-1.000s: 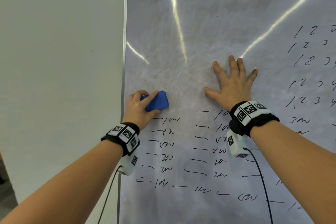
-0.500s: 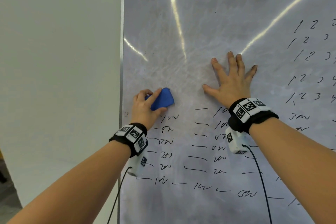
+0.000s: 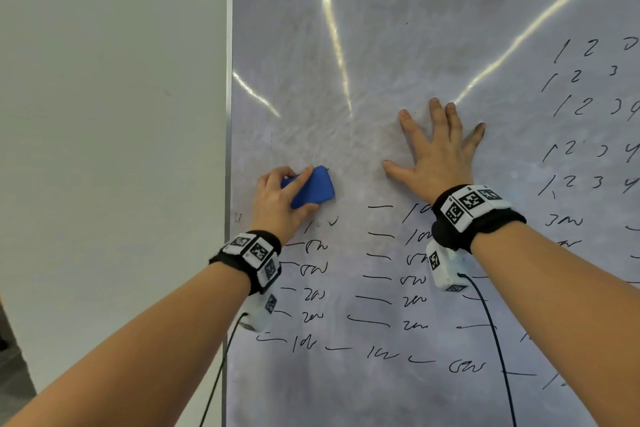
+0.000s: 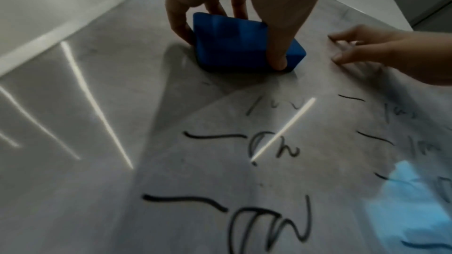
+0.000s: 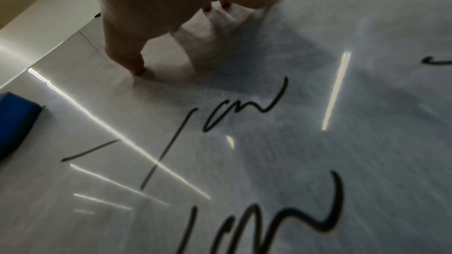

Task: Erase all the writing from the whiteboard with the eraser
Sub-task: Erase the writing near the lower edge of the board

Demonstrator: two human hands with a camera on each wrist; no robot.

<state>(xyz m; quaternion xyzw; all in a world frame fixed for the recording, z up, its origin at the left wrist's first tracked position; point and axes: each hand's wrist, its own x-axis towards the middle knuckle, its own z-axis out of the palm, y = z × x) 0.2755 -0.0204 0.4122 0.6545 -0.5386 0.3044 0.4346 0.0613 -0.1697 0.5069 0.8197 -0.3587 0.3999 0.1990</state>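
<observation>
Filling most of the view, the whiteboard [image 3: 398,45] keeps rows of writing [image 3: 377,302] lower down. Right hand [image 3: 438,156] rests flat, fingers spread. Near the board's left edge, left hand [image 3: 277,201] pinches the eraser [image 3: 313,187] by its long sides; it looks light, slightly soft.

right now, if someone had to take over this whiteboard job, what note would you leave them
Left hand: grips the blue eraser, pressed on the whiteboard near its left edge, just above the first row of writing.
Right hand: empty, fingers spread flat against the board, bracing it.
Done: the upper left and middle of the board are wiped, with only grey smears showing.
Left: the rows of dashes and scribbles below both hands, and the columns of numbers on the right. Next likely move is wiping downward through the row right under the eraser.
</observation>
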